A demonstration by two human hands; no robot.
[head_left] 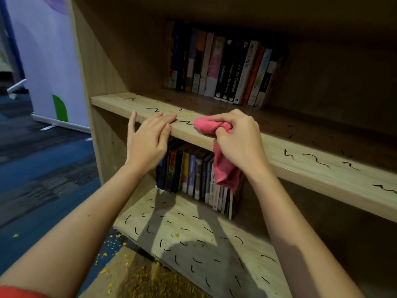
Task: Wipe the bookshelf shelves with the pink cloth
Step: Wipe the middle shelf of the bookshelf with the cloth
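At the front edge of the middle shelf [311, 175], head view: the right hand [238, 138] grips the pink cloth [207, 125], fingers curled round a bunched wad pressed to the board beside a black squiggle [187, 122]. The loose tail hangs below the edge, in front of the lower books [191, 173]. The left hand [146, 138] rests on the same edge, fingers straight, holding nothing. Yellow crumbs [190, 112] lie on this board; pen marks cover the lower shelf [193, 244] too. The cloth appears light, soft and limp. It is judged best held bunched at its middle, so that a firm pad meets the wood and the tail stays clear.
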